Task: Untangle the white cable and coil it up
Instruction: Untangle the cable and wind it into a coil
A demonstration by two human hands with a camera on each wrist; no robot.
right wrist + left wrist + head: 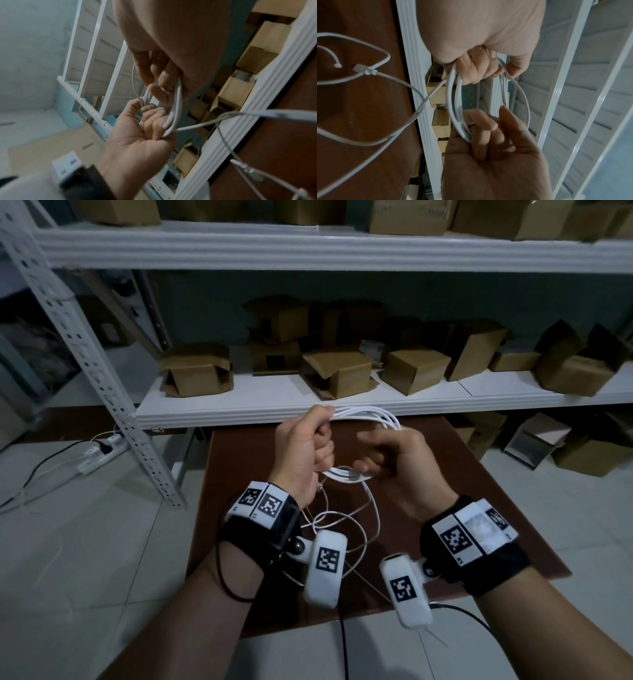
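The white cable (366,415) is wound into a small coil of several loops, held in the air above the brown table (462,474). My left hand (322,446) grips one side of the coil in a fist. My right hand (371,462) curls its fingers round the opposite side. In the left wrist view the coil (452,94) runs from my left hand (476,70) down to my right hand (488,128). The right wrist view shows my right hand (163,81) and left hand (150,121) on the same strands (177,108). A loose tail (371,518) hangs in loops to the table, with a connector (361,69) on it.
A white metal shelf (274,402) with several cardboard boxes (198,371) stands just beyond the table's far edge. Its perforated upright (102,378) slants down at the left. A power strip (102,450) lies on the tiled floor at the left, and more boxes (548,446) sit at the right.
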